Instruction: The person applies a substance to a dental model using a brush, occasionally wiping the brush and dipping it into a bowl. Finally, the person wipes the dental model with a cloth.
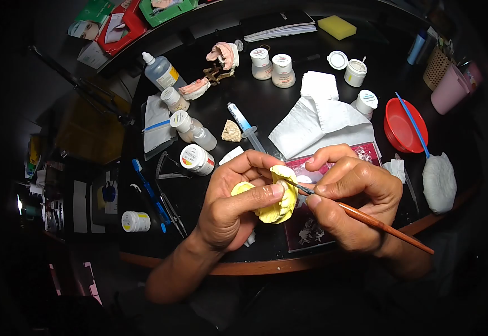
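Observation:
My left hand is closed around a yellow dental cast, its thumb pressed on the cast's side. Pinched in my right hand is a fine brush with a reddish-brown wooden handle. The brush's dark tip meets the upper part of the cast, near my left thumb; whether it touches cannot be made out. Below both hands lies a dark red slab strewn with white scraps. My fingers hide part of the cast and of the slab.
Left of my hands stand a white jar, small bottles and a blue-handled tool. Ahead are a syringe, a jaw model on an articulator and white cloths. A red bowl stands right.

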Tool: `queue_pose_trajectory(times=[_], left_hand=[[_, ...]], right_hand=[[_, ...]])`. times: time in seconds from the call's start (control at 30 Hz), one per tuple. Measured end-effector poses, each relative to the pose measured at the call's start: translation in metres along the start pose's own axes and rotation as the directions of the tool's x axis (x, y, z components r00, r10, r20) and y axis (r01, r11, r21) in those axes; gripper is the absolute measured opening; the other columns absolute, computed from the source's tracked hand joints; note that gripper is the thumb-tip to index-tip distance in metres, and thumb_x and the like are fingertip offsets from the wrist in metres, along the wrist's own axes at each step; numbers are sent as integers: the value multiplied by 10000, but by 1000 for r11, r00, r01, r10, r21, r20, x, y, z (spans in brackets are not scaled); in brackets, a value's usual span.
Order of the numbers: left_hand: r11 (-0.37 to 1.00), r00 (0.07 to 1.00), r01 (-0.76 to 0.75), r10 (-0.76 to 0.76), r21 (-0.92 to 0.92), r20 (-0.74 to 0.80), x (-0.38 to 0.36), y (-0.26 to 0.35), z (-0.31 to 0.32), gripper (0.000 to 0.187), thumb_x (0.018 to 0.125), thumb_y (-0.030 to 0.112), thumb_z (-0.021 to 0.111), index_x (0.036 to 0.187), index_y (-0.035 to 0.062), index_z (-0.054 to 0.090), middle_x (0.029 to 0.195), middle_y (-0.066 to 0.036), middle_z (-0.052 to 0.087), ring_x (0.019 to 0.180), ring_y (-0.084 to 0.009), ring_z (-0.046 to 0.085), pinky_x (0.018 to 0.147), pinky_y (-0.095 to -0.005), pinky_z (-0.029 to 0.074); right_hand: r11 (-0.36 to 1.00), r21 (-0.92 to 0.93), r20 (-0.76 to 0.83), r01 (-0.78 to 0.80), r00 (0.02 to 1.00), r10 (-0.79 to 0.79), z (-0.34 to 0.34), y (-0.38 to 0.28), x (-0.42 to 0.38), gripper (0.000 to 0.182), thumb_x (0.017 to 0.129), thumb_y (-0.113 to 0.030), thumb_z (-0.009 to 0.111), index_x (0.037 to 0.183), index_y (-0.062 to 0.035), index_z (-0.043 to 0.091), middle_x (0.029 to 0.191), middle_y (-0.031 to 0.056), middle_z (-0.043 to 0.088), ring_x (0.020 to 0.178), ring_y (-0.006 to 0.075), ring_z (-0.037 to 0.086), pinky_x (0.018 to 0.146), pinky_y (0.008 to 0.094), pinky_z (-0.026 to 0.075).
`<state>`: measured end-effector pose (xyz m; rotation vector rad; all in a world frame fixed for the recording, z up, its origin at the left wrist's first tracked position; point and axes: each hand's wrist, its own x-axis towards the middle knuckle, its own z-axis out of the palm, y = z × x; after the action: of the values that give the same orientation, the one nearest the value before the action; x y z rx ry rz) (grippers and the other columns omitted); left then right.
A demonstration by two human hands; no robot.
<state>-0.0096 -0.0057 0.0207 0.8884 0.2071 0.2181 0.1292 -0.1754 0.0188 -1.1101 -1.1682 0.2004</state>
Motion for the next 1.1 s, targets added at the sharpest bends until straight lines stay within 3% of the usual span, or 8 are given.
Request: queue_pose_trajectory(times=[0.2,0.27,0.37,0.57,0.67,0.77,1.1], left_hand=[[1000,1000,-3,4,-8,29,0,1,-1,330,919,7,681,1232,-46,594,1086,-170,716,988,-205,724,896,-327,587],[1000,1000,14,-15,17,27,0,3,0,361,909,33,666,1252,-39,575,1106,-181,714,1007,-230,731,924,-350,587],[997,997,47,-44,-59,57,1,2,-1,359,920,30,665,1261,-34,573,1135,-196,713,1037,-256,730,941,-369,586],[992,994,70,-61,-107,88,2,-1,-9,364,926,29,668,1271,-27,567,1161,-210,714,1082,-292,725,972,-397,581],[991,996,48,-39,-123,75,1,1,-4,322,952,5,665,1263,-40,598,1121,-213,724,1037,-249,726,941,-353,575],[1000,998,-12,14,-27,56,1,1,-5,324,935,2,688,1248,-51,625,1109,-197,728,1006,-226,731,911,-340,588],[986,994,-105,107,127,-8,-2,1,3,328,897,-37,725,1215,-70,654,1055,-167,748,922,-171,739,833,-296,608]], right_hand=[[1000,1,0,12,1000,-12,-1,0,1,146,823,59,735,860,-28,624,775,86,672,993,297,676,928,440,528],[1000,30,-38,-2,999,3,2,-1,1,144,829,60,720,874,-32,619,756,79,660,950,267,672,943,446,523],[994,91,-129,54,991,-42,7,0,6,137,787,79,742,826,-8,643,690,44,651,706,175,656,923,461,554],[992,109,-134,66,990,-51,8,3,4,135,794,72,749,838,0,643,680,46,634,667,142,602,937,474,544],[992,116,-125,42,992,-27,8,1,4,135,786,76,748,826,0,644,680,48,641,675,152,616,933,467,547],[998,66,-16,-19,1000,20,1,-4,2,161,821,63,710,867,-36,593,770,88,647,888,223,656,970,470,505],[1000,31,-15,-4,1000,4,0,-3,1,171,799,86,710,843,-36,599,764,91,661,994,292,664,943,445,515]])
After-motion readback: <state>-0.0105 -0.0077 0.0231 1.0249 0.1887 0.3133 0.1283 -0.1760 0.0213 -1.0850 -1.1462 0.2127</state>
